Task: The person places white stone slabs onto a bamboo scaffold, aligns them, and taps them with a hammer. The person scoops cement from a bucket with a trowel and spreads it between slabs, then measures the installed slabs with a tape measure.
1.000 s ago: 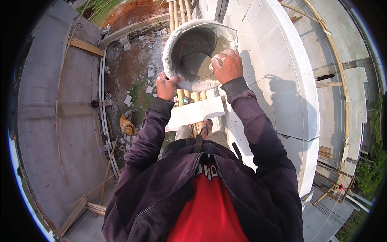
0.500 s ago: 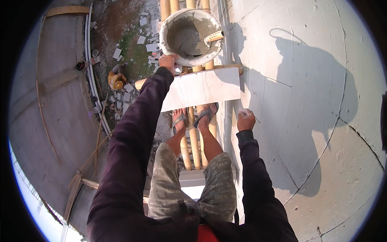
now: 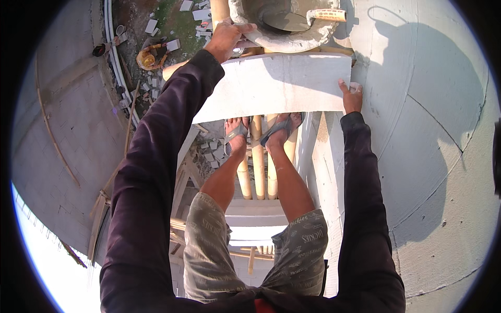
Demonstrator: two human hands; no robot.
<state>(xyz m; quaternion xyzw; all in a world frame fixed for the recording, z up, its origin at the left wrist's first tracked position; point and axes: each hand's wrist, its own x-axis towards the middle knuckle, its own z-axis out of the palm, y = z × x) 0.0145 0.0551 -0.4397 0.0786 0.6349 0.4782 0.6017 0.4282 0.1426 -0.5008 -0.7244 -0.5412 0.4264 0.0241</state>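
Note:
At the upper middle is a mortar-crusted bucket [image 3: 287,44] with grey mortar inside. A trowel lies in it, its light handle [image 3: 329,15] reaching over the right rim. The fingers of my left hand [image 3: 228,40] are closed over the bucket's near-left rim. Below the bucket, a long white slab [image 3: 276,83] lies across the bamboo poles, partly in shadow. My right hand [image 3: 353,97] is at the slab's right end, thumb on the slab's face and the other fingers curled by its edge. Whitish residue shows on that hand.
I stand in sandals on bamboo poles [image 3: 258,172] above the ground. A grey wall [image 3: 433,130] with cracks and my shadow rises at the right. Down at the left, a person in yellow [image 3: 147,58] is among broken white pieces, beside white pipes [image 3: 112,68].
My right hand has moved up and taken hold of the slab's right end. The view has shifted, so the bucket and slab appear larger, with the bucket higher. My left hand stays on the bucket.

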